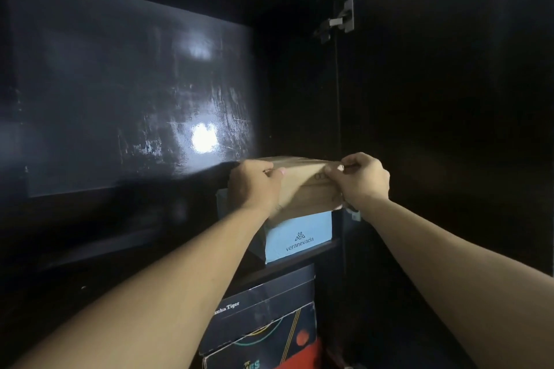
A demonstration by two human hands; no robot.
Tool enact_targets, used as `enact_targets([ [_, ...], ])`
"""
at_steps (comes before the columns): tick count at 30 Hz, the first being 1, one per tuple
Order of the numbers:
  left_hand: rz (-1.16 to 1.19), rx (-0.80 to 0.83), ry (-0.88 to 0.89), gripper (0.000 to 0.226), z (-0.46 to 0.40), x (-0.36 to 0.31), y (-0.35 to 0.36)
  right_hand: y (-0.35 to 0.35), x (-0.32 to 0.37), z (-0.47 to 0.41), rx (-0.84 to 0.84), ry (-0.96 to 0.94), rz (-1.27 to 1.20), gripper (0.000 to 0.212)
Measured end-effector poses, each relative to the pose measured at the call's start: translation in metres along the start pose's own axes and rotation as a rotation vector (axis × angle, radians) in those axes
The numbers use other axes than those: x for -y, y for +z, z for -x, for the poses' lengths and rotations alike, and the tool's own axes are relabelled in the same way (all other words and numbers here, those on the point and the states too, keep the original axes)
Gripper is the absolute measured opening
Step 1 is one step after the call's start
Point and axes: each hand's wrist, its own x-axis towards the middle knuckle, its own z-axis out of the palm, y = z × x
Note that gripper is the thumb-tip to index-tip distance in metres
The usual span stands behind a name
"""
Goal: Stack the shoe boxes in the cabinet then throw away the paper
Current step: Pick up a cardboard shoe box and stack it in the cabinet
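Note:
A brown cardboard shoe box (305, 186) lies on top of a light blue box marked "veranevada" (298, 237) on a dark cabinet shelf (299, 263). My left hand (254, 186) grips the brown box's left end, fingers curled over its top edge. My right hand (364, 178) grips its right end, thumb and fingers pinching the upper corner. Below the shelf sits a dark box marked "Tiger" (260, 311) over a box with coloured stripes and a red patch (269, 344). No paper is in view.
The cabinet interior is black and dim. A glossy dark panel (135, 99) on the left reflects a bright light spot. A metal hinge (338, 21) sits at the upper right on the cabinet's side wall, with the open door beyond.

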Motion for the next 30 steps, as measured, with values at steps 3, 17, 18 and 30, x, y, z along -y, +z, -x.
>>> enact_targets([
  [3, -0.097, -0.054, 0.099, 0.025, -0.007, 0.006, 0.006, 0.02, -0.004, -0.002, -0.02, -0.121, 0.069, 0.023],
  [17, -0.292, 0.272, 0.262, 0.071, -0.018, 0.037, 0.005, 0.05, -0.04, -0.021, 0.447, -0.164, 0.5, 0.061],
  [18, -0.305, 0.297, 0.251, 0.073, -0.018, 0.037, 0.005, 0.051, -0.041, -0.021, 0.458, -0.163, 0.501, 0.063],
  [30, -0.365, 0.33, 0.343, 0.065, 0.033, 0.007, -0.005, -0.032, -0.02, 0.014, 0.468, -0.163, 0.483, 0.03],
])
